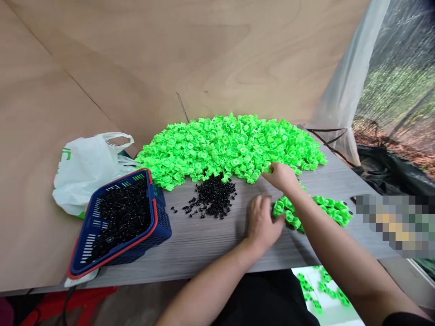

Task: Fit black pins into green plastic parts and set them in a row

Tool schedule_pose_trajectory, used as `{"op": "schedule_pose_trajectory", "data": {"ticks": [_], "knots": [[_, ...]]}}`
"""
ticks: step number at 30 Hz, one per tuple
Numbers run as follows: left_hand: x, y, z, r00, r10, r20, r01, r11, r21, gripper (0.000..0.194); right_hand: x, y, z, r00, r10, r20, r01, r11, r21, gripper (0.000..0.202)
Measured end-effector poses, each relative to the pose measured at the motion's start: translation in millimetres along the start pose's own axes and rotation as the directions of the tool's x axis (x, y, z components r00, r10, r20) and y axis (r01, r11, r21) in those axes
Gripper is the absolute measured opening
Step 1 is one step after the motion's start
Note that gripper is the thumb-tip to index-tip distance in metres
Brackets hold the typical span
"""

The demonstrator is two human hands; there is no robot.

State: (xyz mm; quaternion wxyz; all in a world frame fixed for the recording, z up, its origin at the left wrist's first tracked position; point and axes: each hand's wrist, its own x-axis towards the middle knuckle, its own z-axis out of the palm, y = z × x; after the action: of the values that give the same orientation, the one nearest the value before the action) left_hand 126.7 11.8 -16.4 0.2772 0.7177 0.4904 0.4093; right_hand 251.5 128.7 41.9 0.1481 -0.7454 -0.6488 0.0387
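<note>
A wide heap of bright green plastic pieces [231, 145] lies along the back of the grey table. At its front right edge my right hand [282, 176] has its fingers closed, with a bit of green showing between them. My left hand [263, 226] rests low over the table, thumb and fingers apart, holding nothing that I can see. Beside its thumb is a cluster of green pieces joined with black wheels [288, 213], partly hidden behind my right forearm. More of these assembled pieces [335, 210] lie to the right of that arm.
Small black axles with wheels [217, 197] are piled in front of the heap. A blue basket [161, 226] with a red rim holds many more. Behind it sits a white plastic bag [88, 167]. Below the table edge, a white container [326, 312] holds green pieces.
</note>
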Motion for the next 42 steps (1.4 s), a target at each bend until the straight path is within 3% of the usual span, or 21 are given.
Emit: {"op": "schedule_pose_trajectory", "data": {"ticks": [1, 3, 5, 8, 10, 13, 16, 18, 21, 25, 28, 31, 33, 35, 38, 40, 42], "knots": [[4, -6, -8.8, 0.994, -0.092, -0.057, 0.084, 0.988, -0.13, 0.054, -10, -7, -2, 0.997, -0.067, -0.026, 0.068, 0.996, 0.057, 0.033], [13, -18, -27.7, 0.952, -0.3, -0.061, 0.246, 0.868, -0.431, 0.055, -31, -26, 1, 0.965, -0.259, -0.041, 0.262, 0.943, 0.205, 0.026], [22, -31, -47.5, 0.916, -0.397, -0.047, 0.281, 0.723, -0.631, 0.057, -49, -46, 12, 0.902, -0.431, -0.014, 0.405, 0.836, 0.37, 0.015], [30, -47, -76.0, 0.901, -0.424, -0.091, 0.246, 0.672, -0.699, 0.054, -61, -66, 36, 0.867, -0.498, -0.007, 0.4, 0.688, 0.606, 0.013], [29, -55, -92.1, 0.889, -0.444, -0.107, 0.248, 0.666, -0.703, 0.052, -59, -70, 52, 0.898, -0.44, -0.023, 0.337, 0.652, 0.679, 0.018], [23, -63, -109.5, 0.872, -0.475, -0.122, 0.264, 0.665, -0.699, 0.046, -53, -65, 71, 0.942, -0.334, -0.045, 0.291, 0.741, 0.605, 0.021], [15, -65, -119.8, 0.858, -0.513, -0.04, 0.327, 0.604, -0.727, 0.041, -53, -60, 82, 0.916, -0.4, -0.019, 0.355, 0.79, 0.5, 0.021], [12, -61, -124.9, 0.859, -0.512, 0.03, 0.355, 0.552, -0.755, 0.047, -54, -59, 86, 0.898, -0.439, -0.011, 0.397, 0.8, 0.45, 0.021], [8, -51, -132.6, 0.874, -0.464, 0.143, 0.385, 0.484, -0.786, 0.059, -55, -61, 88, 0.887, -0.463, 0.01, 0.423, 0.819, 0.387, 0.019], [7, -43, -141.6, 0.876, -0.407, 0.257, 0.425, 0.405, -0.809, 0.061, -55, -61, 85, 0.877, -0.481, 0.017, 0.446, 0.826, 0.345, 0.013], [4, -45, -144.7, 0.879, -0.407, 0.25, 0.419, 0.406, -0.812, 0.068, -56, -58, 79, 0.885, -0.466, 0.006, 0.42, 0.803, 0.423, 0.008], [1, -46, -144.2, 0.872, -0.411, 0.265, 0.442, 0.433, -0.785, 0.073, -56, -54, 71, 0.925, -0.38, 0.011, 0.299, 0.744, 0.597, 0.005], [-1, -43, -142.7, 0.867, -0.413, 0.279, 0.463, 0.457, -0.76, 0.072, -57, -54, 65, 0.943, -0.332, 0.026, 0.202, 0.632, 0.748, 0.009], [-1, -39, -140.6, 0.865, -0.402, 0.3, 0.479, 0.483, -0.733, 0.064, -59, -57, 57, 0.947, -0.318, 0.043, 0.115, 0.462, 0.879, 0.011], [1, -37, -135.4, 0.886, -0.365, 0.287, 0.453, 0.543, -0.707, 0.05, -68, -64, 42, 0.947, -0.319, 0.045, 0.049, 0.279, 0.959, 0.014], [3, -39, -130.4, 0.908, -0.353, 0.226, 0.405, 0.606, -0.685, 0.047, -78, -69, 34, 0.949, -0.314, 0.015, 0.08, 0.29, 0.954, 0.013], [5, -42, -124.7, 0.924, -0.35, 0.155, 0.364, 0.673, -0.644, 0.046, -87, -74, 30, 0.949, -0.313, -0.037, 0.162, 0.383, 0.91, 0.009]]}}
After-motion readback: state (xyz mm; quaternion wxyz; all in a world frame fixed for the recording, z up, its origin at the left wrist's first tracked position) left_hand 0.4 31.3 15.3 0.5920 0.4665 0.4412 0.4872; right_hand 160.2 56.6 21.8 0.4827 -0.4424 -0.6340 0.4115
